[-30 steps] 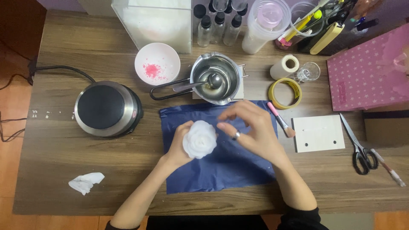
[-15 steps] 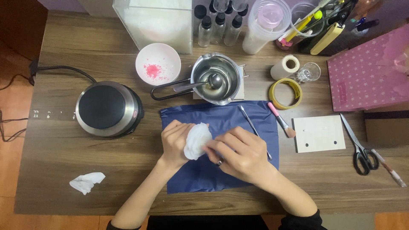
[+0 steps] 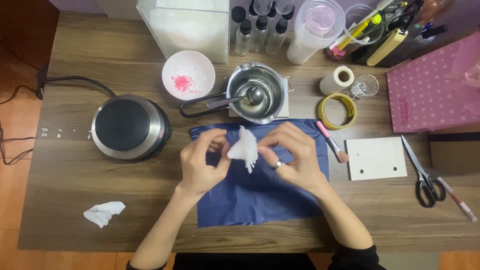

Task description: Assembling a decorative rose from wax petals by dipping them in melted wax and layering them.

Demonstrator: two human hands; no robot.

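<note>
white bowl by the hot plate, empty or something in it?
Not empty. The white bowl sits upright on the table with a small cluster of pink bits on its bottom; the rest of the inside is bare white.

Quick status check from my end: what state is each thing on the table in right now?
White flower-shaped piece: held up on edge between both hands.
Left hand: pinching the piece.
Right hand: pinching the piece.
Blue cloth: spread flat.
Steel pot: open, spoon inside.
White bowl: holds pink bits.
Scissors: closed, lying flat.
Tissue: crumpled.
</note>
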